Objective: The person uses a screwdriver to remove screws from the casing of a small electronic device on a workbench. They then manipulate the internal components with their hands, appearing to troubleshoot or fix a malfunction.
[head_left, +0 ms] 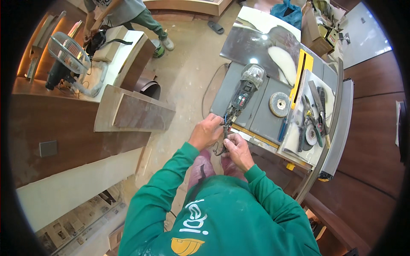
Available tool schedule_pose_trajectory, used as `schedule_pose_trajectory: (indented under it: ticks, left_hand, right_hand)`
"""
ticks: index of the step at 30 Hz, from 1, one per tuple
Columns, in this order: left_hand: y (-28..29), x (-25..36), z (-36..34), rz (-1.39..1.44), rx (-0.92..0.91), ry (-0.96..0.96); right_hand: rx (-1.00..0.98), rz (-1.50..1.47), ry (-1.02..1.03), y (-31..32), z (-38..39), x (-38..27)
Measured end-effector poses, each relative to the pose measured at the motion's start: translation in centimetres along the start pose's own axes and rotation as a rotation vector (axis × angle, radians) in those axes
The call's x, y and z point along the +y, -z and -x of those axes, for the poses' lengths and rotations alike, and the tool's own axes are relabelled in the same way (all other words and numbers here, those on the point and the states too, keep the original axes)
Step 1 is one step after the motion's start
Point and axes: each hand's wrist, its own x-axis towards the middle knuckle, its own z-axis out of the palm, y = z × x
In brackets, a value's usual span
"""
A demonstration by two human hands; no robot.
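Note:
A dusty angle grinder (245, 89) lies on the grey saw table (265, 102), its guard end away from me. Its near end is opened up, and thin wires (226, 121) show there. My left hand (206, 132) is closed at these wires, fingertips pressed together on the left side. Just below, my right hand (238, 150) pinches the black cord (225, 135) coming from the tool. A loop of the cord hangs between my hands, over the table's near edge. The exact contact under the left fingertips is hidden.
A round abrasive disc (279, 104) lies right of the grinder. Pliers (307, 113) and other hand tools rest on a pale board (294, 145). A glossy sheet (260, 42) covers the far table. Far left, a person (117, 13) stands near a fan (66, 59).

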Motion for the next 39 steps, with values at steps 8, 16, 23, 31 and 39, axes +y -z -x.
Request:
schedule_pose_trajectory:
  ticks: [8, 16, 23, 31, 39]
  left_hand:
    - [-1.8, -0.5, 1.1, 0.143, 0.226, 0.004]
    - [-4.9, 0.0, 3.9, 0.594, 0.197, 0.494]
    - [-4.9, 0.3, 3.6, 0.858, 0.167, 0.633]
    - [-5.6, -0.4, 3.9, 0.782, 0.202, 0.478]
    - [-5.9, -1.3, 6.8, 0.792, 0.178, 0.582]
  right_hand:
    - [0.012, -0.182, -0.054, -1.7, 0.3, -0.1]
    - [0.06, -0.273, -0.003, -3.0, -2.9, 5.5]
    - [0.081, 0.872, 0.234, 0.0, -0.5, -1.4]
    - [-0.026, 1.143, 0.891, 2.9, -3.2, -8.5]
    - [-0.342, 1.416, 0.892, 3.2, -6.0, -11.4]
